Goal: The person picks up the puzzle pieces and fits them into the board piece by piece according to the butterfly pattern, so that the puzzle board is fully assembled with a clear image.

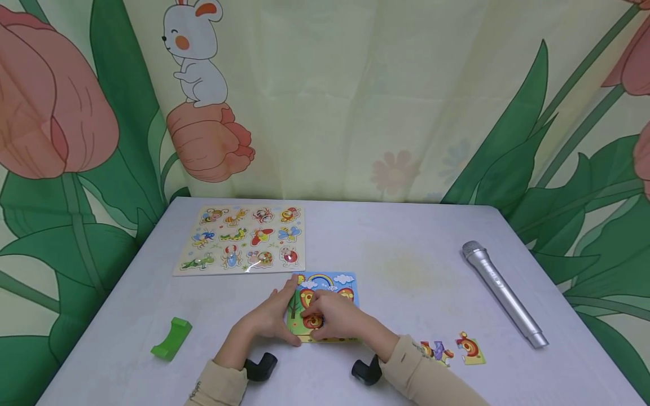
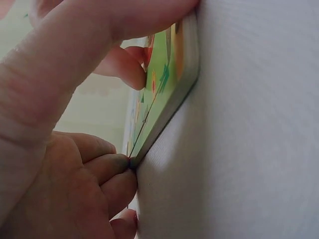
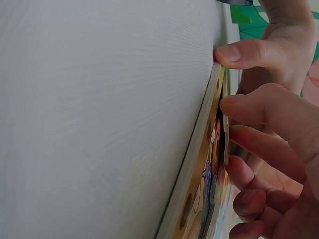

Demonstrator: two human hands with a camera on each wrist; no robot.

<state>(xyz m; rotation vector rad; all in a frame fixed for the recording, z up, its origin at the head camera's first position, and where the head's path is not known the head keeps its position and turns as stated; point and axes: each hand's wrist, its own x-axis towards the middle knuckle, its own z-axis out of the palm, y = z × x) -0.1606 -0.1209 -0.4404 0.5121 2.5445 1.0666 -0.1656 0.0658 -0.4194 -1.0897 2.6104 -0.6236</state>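
A small jigsaw puzzle board [image 1: 351, 279] with a rainbow and a butterfly lies flat on the table. My left hand [image 1: 267, 317] holds it at the left side, thumb by the near corner and fingers along the left edge. Over the board, my right hand [image 1: 341, 317] pinches a puzzle piece [image 1: 312, 322] with an orange swirl, at the lower left of the picture. In the right wrist view the piece's edge stands slightly above the board frame [image 3: 215, 107]. My right palm hides part of the picture.
Two loose groups of puzzle pieces [image 1: 472, 349] lie to the right, partly behind the right sleeve [image 1: 426, 372]. Behind stands a larger insect puzzle board [image 1: 244, 239]. A green arched block [image 1: 171, 339] is at left, a silver microphone [image 1: 505, 293] at right.
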